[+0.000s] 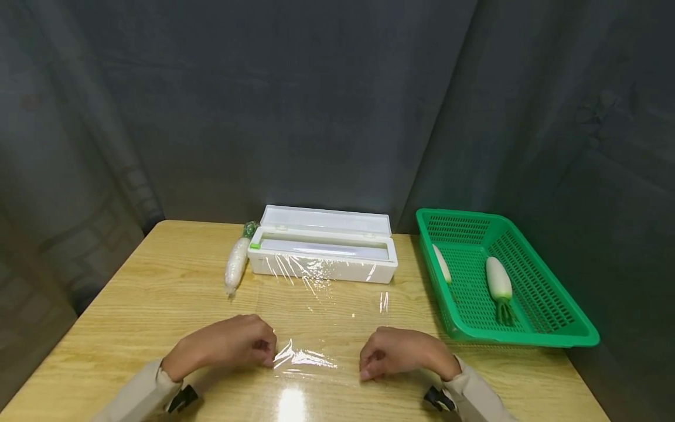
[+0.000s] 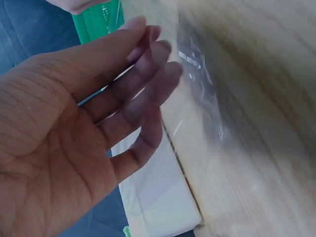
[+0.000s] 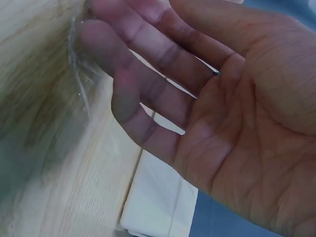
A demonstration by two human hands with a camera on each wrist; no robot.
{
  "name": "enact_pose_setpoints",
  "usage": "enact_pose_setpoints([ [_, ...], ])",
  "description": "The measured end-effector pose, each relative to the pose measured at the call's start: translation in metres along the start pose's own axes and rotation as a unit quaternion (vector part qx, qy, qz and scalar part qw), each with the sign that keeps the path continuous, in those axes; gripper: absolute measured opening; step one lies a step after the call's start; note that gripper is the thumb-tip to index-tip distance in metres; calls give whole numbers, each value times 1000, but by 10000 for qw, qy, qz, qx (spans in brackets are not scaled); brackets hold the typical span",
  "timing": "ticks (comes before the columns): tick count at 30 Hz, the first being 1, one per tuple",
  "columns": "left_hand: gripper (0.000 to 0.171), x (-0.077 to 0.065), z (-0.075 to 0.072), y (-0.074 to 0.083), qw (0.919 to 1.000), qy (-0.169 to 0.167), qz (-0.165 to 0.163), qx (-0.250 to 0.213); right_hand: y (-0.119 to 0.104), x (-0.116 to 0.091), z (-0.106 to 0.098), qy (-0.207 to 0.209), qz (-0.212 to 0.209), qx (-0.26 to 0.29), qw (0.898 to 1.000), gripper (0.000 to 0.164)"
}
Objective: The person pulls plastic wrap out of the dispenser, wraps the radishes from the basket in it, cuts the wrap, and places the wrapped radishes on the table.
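A sheet of clear plastic wrap (image 1: 311, 357) runs from the white dispenser box (image 1: 323, 269) toward the front of the wooden table. My left hand (image 1: 232, 346) pinches its near left corner between thumb and forefinger. At the near right corner my right hand (image 1: 403, 354) pinches the same sheet. In the left wrist view the film's edge (image 2: 202, 94) hangs beside the fingertips (image 2: 173, 74) of the left hand. The right wrist view shows crinkled film (image 3: 81, 74) by the curled fingers of the right hand. The box's lid (image 1: 327, 220) stands raised, with the roll (image 1: 321, 248) inside.
Left of the box lies a wrapped white radish (image 1: 237, 264) with green tops. A green plastic basket (image 1: 527, 339) at the right holds a white radish (image 1: 498, 278) and another radish (image 1: 441, 264) partly hidden by its wall. Dark curtains (image 1: 295, 105) hang behind the table.
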State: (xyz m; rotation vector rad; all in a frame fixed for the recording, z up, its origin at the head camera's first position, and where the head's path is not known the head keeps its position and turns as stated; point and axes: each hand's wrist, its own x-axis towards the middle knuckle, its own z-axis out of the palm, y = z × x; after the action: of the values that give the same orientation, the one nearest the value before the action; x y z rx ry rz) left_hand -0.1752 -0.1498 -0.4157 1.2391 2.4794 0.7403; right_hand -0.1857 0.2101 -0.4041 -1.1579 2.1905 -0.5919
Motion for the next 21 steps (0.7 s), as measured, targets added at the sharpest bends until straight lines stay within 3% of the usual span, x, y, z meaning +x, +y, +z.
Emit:
enact_pose_setpoints([
  [5, 14, 0, -5, -7, 9980, 523, -53, 354, 2, -2, -1, 104, -87, 156, 9998, 12],
  [10, 14, 1, -5, -14, 9854, 1427, -126, 917, 1, -2, -1, 425, -196, 124, 9988, 9],
  [12, 12, 2, -5, -16, 9741, 1899, -158, 1221, 2, -2, -2, 635, -307, 84, 9975, 7],
  [18, 14, 9, -7, -22, 9230, 3143, -254, 2208, 2, 0, -3, 1320, -277, -108, 9908, 8],
  [21, 17, 12, -8, -25, 9132, 3439, -245, 2172, 2, 0, -3, 1549, -140, -141, 9877, 10],
])
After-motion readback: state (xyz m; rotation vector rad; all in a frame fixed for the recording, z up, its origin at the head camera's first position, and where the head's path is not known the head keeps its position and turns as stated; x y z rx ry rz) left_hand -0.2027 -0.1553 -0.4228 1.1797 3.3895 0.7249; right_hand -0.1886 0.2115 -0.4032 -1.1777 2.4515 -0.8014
